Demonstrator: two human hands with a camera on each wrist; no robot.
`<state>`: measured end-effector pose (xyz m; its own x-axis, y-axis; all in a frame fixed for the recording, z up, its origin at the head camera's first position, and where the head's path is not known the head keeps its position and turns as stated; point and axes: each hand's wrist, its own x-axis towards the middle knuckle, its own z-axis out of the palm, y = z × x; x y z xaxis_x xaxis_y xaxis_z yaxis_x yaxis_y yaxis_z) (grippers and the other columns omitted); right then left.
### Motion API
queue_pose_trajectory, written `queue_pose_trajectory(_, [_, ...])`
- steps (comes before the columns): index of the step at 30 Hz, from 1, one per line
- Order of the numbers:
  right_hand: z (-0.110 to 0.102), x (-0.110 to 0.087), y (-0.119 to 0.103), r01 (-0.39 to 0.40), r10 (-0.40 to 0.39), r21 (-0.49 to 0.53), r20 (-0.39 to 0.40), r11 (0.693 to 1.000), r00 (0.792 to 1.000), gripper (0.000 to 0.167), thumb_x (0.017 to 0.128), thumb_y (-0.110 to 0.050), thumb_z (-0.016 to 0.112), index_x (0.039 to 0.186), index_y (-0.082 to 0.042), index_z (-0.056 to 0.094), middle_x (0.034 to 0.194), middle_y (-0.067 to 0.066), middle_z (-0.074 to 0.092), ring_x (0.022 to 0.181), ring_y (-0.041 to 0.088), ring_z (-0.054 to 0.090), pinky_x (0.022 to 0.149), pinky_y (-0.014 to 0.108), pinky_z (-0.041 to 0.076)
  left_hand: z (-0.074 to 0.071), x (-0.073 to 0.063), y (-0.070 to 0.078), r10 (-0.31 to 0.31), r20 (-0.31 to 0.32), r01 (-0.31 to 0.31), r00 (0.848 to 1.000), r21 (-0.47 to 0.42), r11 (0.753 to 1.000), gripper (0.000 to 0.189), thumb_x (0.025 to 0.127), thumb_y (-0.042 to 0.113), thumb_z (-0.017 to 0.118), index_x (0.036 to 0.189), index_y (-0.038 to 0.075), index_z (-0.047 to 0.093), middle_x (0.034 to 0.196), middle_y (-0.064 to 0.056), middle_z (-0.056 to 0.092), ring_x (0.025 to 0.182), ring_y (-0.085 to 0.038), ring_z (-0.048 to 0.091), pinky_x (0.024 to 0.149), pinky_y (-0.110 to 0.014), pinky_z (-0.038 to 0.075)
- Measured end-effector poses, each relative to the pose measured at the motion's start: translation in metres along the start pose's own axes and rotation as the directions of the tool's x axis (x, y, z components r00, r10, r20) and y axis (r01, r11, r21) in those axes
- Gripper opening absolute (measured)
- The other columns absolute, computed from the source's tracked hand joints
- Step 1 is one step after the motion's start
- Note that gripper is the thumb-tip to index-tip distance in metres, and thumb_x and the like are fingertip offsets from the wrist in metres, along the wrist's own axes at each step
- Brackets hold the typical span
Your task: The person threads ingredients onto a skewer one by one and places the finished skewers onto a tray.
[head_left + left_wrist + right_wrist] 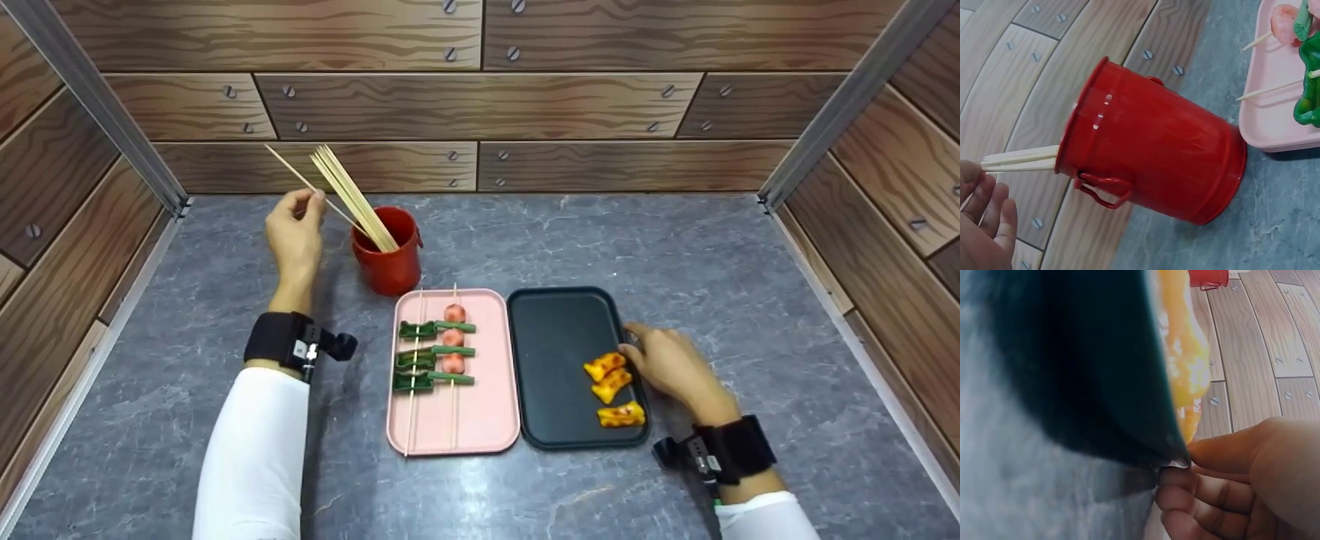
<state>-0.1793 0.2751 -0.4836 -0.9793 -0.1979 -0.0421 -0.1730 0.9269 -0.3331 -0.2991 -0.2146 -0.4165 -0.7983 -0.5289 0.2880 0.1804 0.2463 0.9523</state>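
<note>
My left hand [294, 232] pinches a thin wooden skewer [291, 168] between thumb and forefinger; its lower end is inside the red bucket [390, 268]. A bundle of skewers [346, 187] leans in that bucket. At the right edge of the dark tray [555, 330], my right hand [671, 365] grips the rim, thumb above and fingers curled at the outer side. Several browned yellow pieces [621, 415] lie in that tray near the thumb. In the right wrist view, a yellow piece [1185, 354] shows beyond the rim.
A pink tray [487, 420] adjoins the dark tray on its left. It holds a skewer of green pepper-like pieces [414, 360] and one of pink balls [454, 339] alternating with green sticks [454, 351]. Wood-patterned walls [480, 105] enclose the grey tabletop [487, 495].
</note>
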Motion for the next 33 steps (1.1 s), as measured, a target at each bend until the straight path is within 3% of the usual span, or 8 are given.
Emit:
queue_pose_trajectory(10, [-0.002, 0.002, -0.002, -0.022, 0.021, 0.011, 0.029, 1.000, 0.999, 0.046, 0.107, -0.020, 0.059, 0.144, 0.008, 0.057, 0.134, 0.034, 0.066, 0.120, 0.053, 0.066, 0.105, 0.065, 0.052, -0.015, -0.006, 0.018, 0.089, -0.124, -0.111, 0.988, -0.181, 0.977, 0.018, 0.102, 0.008, 0.067, 0.107, -0.009, 0.073, 0.084, 0.010, 0.070, 0.076, 0.001, 0.066, 0.078, -0.015, 0.058])
queue_pose_trajectory(16, [-0.002, 0.002, -0.001, -0.037, 0.036, 0.013, 0.057, 0.999, 0.998, 0.049, 0.107, -0.024, 0.060, 0.146, 0.007, 0.056, 0.125, 0.033, 0.071, 0.114, 0.050, 0.069, 0.101, 0.064, 0.054, -0.025, -0.014, 0.030, 0.077, -0.206, -0.146, 0.976, -0.347, 0.926, 0.013, 0.100, -0.001, 0.066, 0.104, -0.012, 0.072, 0.082, 0.009, 0.070, 0.077, -0.005, 0.069, 0.082, -0.018, 0.061])
queue_pose_trajectory(20, [-0.004, 0.002, -0.001, -0.050, 0.049, 0.026, 0.042, 0.998, 0.998, 0.051, 0.107, -0.026, 0.061, 0.148, 0.005, 0.055, 0.116, 0.028, 0.075, 0.103, 0.045, 0.072, 0.095, 0.061, 0.056, -0.030, -0.021, 0.033, 0.056, -0.223, -0.145, 0.973, -0.405, 0.903, 0.007, 0.099, -0.002, 0.068, 0.096, -0.003, 0.074, 0.078, 0.007, 0.071, 0.074, -0.005, 0.069, 0.080, -0.018, 0.060])
queue_pose_trajectory(23, [-0.006, 0.002, -0.004, -0.048, 0.048, 0.045, -0.006, 0.998, 0.999, 0.051, 0.107, -0.025, 0.062, 0.147, 0.005, 0.056, 0.111, 0.023, 0.076, 0.097, 0.039, 0.073, 0.090, 0.059, 0.057, -0.030, -0.028, 0.034, 0.050, -0.212, -0.137, 0.976, -0.417, 0.899, 0.009, 0.099, -0.001, 0.069, 0.093, 0.003, 0.074, 0.077, 0.007, 0.072, 0.073, -0.006, 0.068, 0.078, -0.019, 0.060])
queue_pose_trajectory(26, [-0.008, 0.001, -0.008, -0.034, 0.038, 0.063, -0.075, 0.997, 0.996, 0.049, 0.106, -0.024, 0.063, 0.145, 0.006, 0.057, 0.111, 0.023, 0.076, 0.096, 0.039, 0.073, 0.087, 0.058, 0.058, -0.026, -0.037, 0.034, 0.038, -0.179, -0.114, 0.983, -0.437, 0.892, 0.007, 0.099, -0.001, 0.069, 0.095, -0.001, 0.074, 0.077, 0.007, 0.073, 0.073, -0.006, 0.069, 0.077, -0.020, 0.060])
queue_pose_trajectory(30, [-0.011, -0.002, -0.017, -0.004, 0.019, 0.091, -0.164, 0.996, 0.986, 0.046, 0.106, -0.023, 0.064, 0.143, 0.004, 0.060, 0.119, 0.026, 0.074, 0.100, 0.042, 0.074, 0.088, 0.059, 0.059, -0.018, -0.052, 0.035, 0.008, -0.102, -0.054, 0.995, -0.458, 0.887, 0.010, 0.100, 0.001, 0.068, 0.100, -0.007, 0.072, 0.079, 0.005, 0.072, 0.075, -0.008, 0.068, 0.079, -0.021, 0.060])
queue_pose_trajectory(33, [-0.013, -0.005, -0.025, 0.027, -0.001, 0.116, -0.217, 0.993, 0.976, 0.044, 0.105, -0.023, 0.065, 0.141, 0.001, 0.063, 0.121, 0.026, 0.073, 0.101, 0.041, 0.074, 0.088, 0.058, 0.060, -0.011, -0.066, 0.033, -0.015, -0.034, -0.003, 0.999, -0.468, 0.884, 0.009, 0.101, 0.002, 0.067, 0.099, -0.004, 0.073, 0.079, 0.005, 0.072, 0.076, -0.009, 0.067, 0.080, -0.023, 0.061])
